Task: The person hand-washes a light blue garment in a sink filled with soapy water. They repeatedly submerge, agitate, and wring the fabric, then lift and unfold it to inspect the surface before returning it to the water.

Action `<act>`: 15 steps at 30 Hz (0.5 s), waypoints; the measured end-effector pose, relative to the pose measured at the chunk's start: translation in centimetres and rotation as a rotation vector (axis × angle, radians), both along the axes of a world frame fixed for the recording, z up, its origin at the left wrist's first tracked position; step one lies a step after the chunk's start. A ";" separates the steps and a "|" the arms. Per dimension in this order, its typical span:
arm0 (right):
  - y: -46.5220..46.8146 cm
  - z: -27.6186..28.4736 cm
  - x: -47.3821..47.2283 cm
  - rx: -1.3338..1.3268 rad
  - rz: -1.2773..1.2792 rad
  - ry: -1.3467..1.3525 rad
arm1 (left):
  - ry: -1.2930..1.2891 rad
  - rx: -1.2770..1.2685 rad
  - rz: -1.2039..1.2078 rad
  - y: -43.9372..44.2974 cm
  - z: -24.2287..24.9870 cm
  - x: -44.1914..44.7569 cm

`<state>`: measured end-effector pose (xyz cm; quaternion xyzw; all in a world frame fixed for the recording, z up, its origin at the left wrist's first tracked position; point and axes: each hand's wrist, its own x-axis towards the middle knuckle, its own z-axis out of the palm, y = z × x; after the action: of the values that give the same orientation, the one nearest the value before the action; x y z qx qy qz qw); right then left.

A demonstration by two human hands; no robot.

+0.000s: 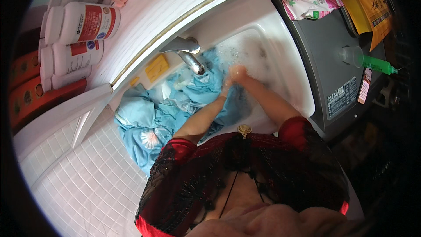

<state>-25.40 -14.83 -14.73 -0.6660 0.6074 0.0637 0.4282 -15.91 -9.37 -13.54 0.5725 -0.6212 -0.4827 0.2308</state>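
Observation:
A wet heap of light blue fabric fills the left of a white sink with foamy water. Part of it hangs over the sink's left side, showing a pale fan-shaped patch. My left hand and my right hand meet at the right edge of the heap, fingers curled close together on the blue fabric. Foam and the hands themselves hide most fingertips. Just left of them, a chrome faucet reaches over the cloth. A yellow block, soap or sponge, lies on the sink ledge.
White bottles stand on a white shelf at upper left. A dark grey appliance top at right bears plastic packets, a clear cup, a green tube and a phone. Tiled wall borders the left.

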 end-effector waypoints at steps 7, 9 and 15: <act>-4.6 -5.1 -0.6 -0.149 0.192 0.134 | -0.110 -0.116 0.052 1.5 1.3 0.3; -6.0 -5.1 -1.8 -0.304 0.271 0.124 | -0.152 -0.161 0.081 2.6 1.6 0.8; -3.6 2.8 -8.4 0.095 -0.766 -0.757 | -0.262 -0.222 0.028 5.4 2.2 1.6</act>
<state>-33.81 -18.44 -11.94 -0.3533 0.6066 -0.3140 0.6393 -14.36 -3.99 -11.36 0.6101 -0.6875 -0.3291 0.2164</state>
